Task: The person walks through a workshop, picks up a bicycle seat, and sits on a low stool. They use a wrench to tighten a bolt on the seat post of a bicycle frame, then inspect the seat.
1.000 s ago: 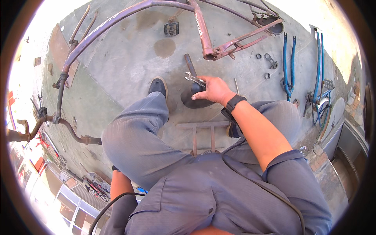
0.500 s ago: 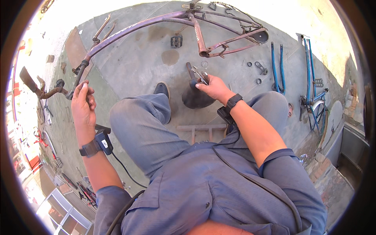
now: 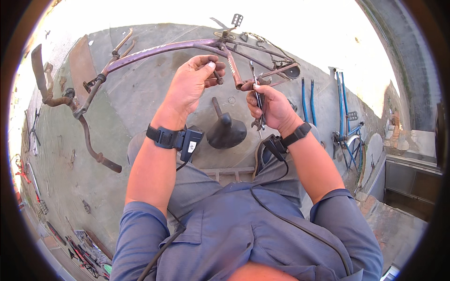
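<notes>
Pinched in the fingers of my left hand [image 3: 192,82] is a short dark bolt-like piece [image 3: 218,77], raised in front of the bicycle frame. My right hand [image 3: 274,107] grips several metal wrenches [image 3: 259,100], which stick out above and below the fist. Behind them stretches the purplish, rusty bicycle frame [image 3: 164,48], its seat tube [image 3: 233,70] ending close to my right fingers. A rusty handlebar [image 3: 89,133] is attached at the frame's left end. Below and between my hands, a black saddle [image 3: 227,133] with its seat post lies on the ground.
A blue fork [image 3: 308,100] lies to the right, beside a blue bicycle frame [image 3: 344,112] with a wheel. A loose chain [image 3: 267,41] rests by the far side of the purplish frame. More bicycle parts [image 3: 84,255] lie at lower left. A low metal cabinet [image 3: 410,182] stands at right.
My left hand has moved right, from beside the handlebar stem to the middle. My right hand has risen away from the saddle with the wrenches. The handlebar is now turned, with its grip end pointing nearer me.
</notes>
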Demonstrator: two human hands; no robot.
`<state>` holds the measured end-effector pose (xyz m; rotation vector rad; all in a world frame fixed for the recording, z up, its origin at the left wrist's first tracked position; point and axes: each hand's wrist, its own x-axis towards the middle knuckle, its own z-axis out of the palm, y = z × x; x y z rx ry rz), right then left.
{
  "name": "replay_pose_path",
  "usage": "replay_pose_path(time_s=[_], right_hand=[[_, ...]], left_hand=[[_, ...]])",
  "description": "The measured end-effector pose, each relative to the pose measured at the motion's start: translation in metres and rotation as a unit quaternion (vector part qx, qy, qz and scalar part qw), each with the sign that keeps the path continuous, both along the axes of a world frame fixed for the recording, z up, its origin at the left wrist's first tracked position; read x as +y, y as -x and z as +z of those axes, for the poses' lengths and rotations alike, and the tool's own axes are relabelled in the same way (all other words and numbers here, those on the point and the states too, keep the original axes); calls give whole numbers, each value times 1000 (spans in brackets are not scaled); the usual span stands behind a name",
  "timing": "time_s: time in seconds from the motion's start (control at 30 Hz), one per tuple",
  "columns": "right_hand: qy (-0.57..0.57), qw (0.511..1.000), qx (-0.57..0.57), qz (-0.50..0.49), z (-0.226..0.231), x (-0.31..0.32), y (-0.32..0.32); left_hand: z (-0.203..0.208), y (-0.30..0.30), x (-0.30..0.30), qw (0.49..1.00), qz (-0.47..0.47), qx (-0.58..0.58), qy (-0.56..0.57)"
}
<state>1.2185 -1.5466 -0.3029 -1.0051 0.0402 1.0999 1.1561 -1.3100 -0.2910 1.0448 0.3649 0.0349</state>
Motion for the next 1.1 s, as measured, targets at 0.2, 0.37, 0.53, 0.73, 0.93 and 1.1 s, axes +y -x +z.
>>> replay_pose_path(time_s=[0.2, 0.37, 0.53, 0.73, 0.93, 1.1], right_hand=[[57, 992, -103, -44, 44, 37, -15], [98, 980, -166, -39, 62, 64, -18], [67, 987, -145, -23, 45, 59, -15], [22, 991, -134, -18, 22, 43, -32], [38, 981, -185, -41, 13, 25, -42], [94, 962, -253, -31, 13, 19, -44]], left_hand=[[-2, -1, 10, 991, 24, -76, 111], [-2, -3, 9, 981, 48, -128, 136], [1, -5, 0, 985, 63, -131, 92], [1, 0, -16, 990, 54, -106, -74], [0, -2, -28, 948, 38, -114, -294], [-4, -4, -29, 926, 24, -108, -360]])
